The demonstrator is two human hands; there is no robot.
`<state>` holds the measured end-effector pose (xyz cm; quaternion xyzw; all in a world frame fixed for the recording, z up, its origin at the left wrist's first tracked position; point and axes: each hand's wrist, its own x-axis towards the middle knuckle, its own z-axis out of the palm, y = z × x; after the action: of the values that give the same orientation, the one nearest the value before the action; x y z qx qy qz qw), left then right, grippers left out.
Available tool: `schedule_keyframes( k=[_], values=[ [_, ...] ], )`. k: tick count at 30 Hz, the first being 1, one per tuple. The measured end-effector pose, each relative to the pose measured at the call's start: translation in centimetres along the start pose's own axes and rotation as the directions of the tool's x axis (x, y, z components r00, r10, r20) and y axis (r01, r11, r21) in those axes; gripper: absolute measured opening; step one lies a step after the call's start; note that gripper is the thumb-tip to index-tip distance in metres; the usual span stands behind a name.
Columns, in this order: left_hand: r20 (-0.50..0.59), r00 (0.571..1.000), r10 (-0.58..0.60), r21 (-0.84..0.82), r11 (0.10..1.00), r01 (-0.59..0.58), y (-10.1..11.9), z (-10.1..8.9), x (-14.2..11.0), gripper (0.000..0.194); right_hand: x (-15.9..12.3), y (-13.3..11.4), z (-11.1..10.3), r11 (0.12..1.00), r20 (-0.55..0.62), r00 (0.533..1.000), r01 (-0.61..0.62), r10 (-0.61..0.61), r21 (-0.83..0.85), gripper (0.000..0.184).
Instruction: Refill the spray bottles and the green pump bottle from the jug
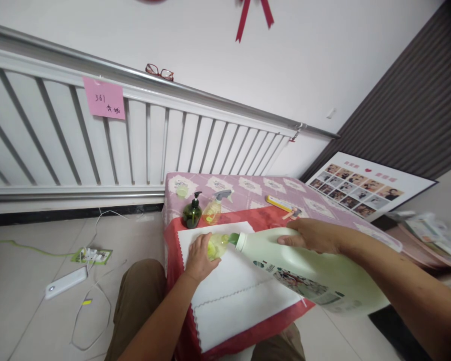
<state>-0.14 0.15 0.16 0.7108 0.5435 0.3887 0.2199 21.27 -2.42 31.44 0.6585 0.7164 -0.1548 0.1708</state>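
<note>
Holding left hand [201, 256]: grip clamped around small bottle [216, 246]
Tilting right hand [317, 234]: grip clamped on jug [310, 273], green spout [233, 239] at bottle's mouth

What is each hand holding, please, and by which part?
The left hand holds a small bottle around its body; the right hand holds a large jug by its upper side.

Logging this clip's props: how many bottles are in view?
4: pump bottle and spray bottle just behind the white sheet, small bottle in the left grip, large bottle in the right grip. Blurred clutter may hide more.
</note>
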Motion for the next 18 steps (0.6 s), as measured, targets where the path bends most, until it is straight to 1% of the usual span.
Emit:
schedule_keyframes(
  k=[6,10,18],
  values=[
    [0.000,1.000,-0.001,-0.001,1.000,0.001,0.14,-0.15,0.01,0.084,-0.07,-0.06,-0.09,1.000,0.004,1.000,0.023,-0.023,-0.020,0.047],
    [-0.003,1.000,-0.001,-0.001,1.000,0.001,0.18,-0.17,-0.01,0.085,0.07,0.12,-0.02,0.999,0.026,0.999,0.032,-0.031,-0.023,0.053],
    [-0.009,1.000,0.000,0.003,1.000,0.000,0.08,-0.05,0.01,0.084,-0.26,-0.59,-0.27,0.999,0.042,0.999,0.025,-0.023,-0.035,0.053]
  ],
)
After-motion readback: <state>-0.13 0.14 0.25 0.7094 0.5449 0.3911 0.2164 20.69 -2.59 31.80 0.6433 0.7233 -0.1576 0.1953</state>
